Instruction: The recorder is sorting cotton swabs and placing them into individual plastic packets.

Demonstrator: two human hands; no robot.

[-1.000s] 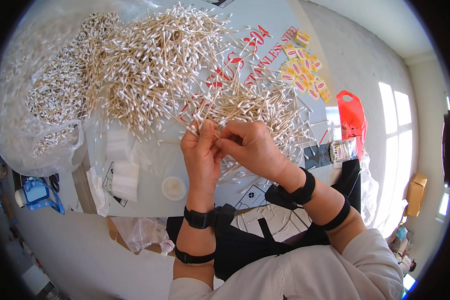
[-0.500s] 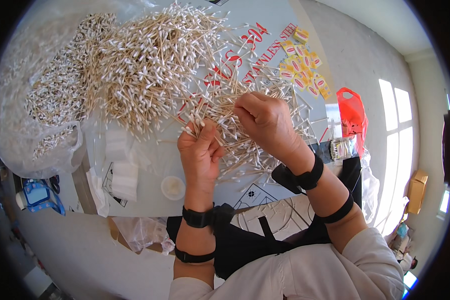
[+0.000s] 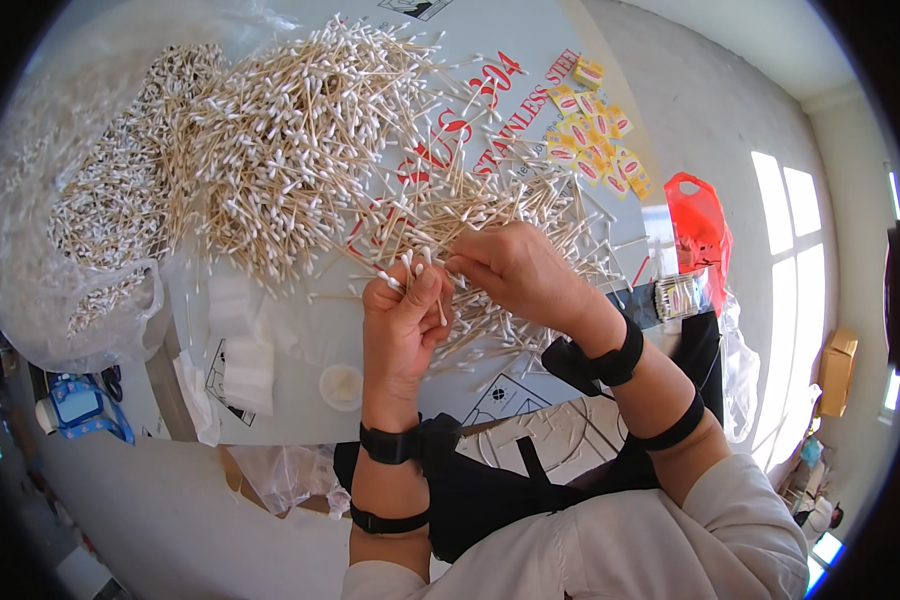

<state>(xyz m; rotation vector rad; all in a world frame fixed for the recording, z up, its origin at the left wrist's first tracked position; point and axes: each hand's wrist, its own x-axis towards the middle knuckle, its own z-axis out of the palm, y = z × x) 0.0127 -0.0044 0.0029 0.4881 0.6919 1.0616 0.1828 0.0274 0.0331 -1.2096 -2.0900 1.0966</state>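
Several cotton swabs [image 3: 407, 268] stick up from my left hand [image 3: 406, 312], which is closed around them with the thumb on top. Right beside it is my right hand [image 3: 520, 272], its fingers pinched together and nearly touching the left fingertips. What the right fingers hold, if anything, is hidden. Under and around both hands spreads a loose heap of cotton swabs [image 3: 490, 205]. A much taller pile of cotton swabs [image 3: 280, 140] rises at the far left of the hands.
A clear plastic bag [image 3: 30, 300] full of swabs lies at the left. Small yellow packets [image 3: 590, 130] are scattered at the back right, near a red plastic bag [image 3: 697, 215]. White pads [image 3: 245, 365] and a small round lid [image 3: 341, 387] sit near the front edge.
My right hand has come down and slightly left, close against the left hand. The view has shifted a little, and the swabs in the left hand stand more upright.
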